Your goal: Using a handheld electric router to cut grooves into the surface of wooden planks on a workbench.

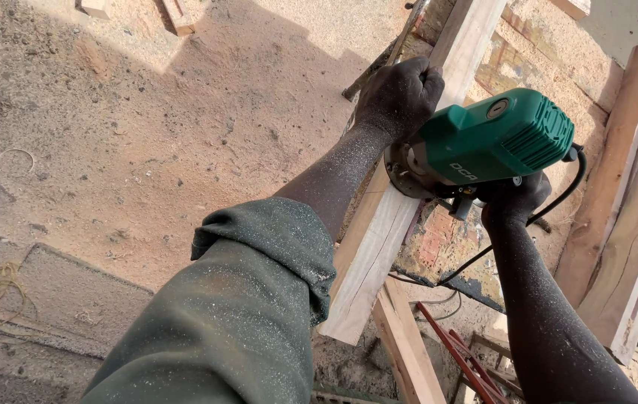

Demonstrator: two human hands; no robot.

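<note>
A person's left hand [401, 93] grips a pale wooden plank [386, 217], fingers clamped over its edge, while the right hand [515, 200] appears to hold a green electric router [487, 142] from beneath (its fingers mostly hidden) against the plank's face, above sawdust-covered ground [147, 135].

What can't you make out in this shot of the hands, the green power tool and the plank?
Head view only:
- Cutting bit of the green power tool: hidden under its body and base.
- Right hand: mostly covered by the tool.
- Left hand: its fingertips wrap out of sight around the plank.
- Black cord: its far end is lost beneath the timber.
</note>
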